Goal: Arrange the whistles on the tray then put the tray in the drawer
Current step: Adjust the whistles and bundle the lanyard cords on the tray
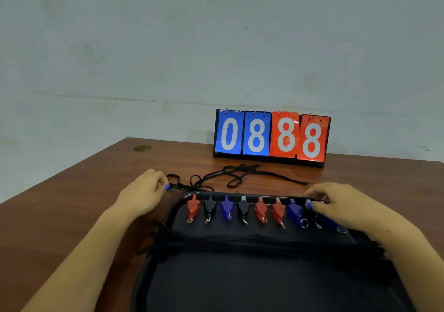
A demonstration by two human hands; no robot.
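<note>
A person's two hands work at the far rim of a black tray (173, 212) on a brown worktop (72, 191), where a row of red, black and blue whistles (260, 212) lies side by side just inside that rim. Each whistle lies with its long axis running away from the person, mouthpiece toward the far rim and key ring toward the near side. The left hand (144, 195) rests off the tray's far-left corner, its fingers (159, 181) curled round a blue-tipped piece at the end of the tangled black lanyards (235, 174); what exactly it pinches is too small to tell. The right hand (336, 206) covers the row's right end, fingers curled over a blue whistle there. The arranging step looks nearly finished; next likely comes seating the last pieces, then lifting the tray level toward a drawer, which is not in view. A flip scoreboard (271, 137) stands behind.
</note>
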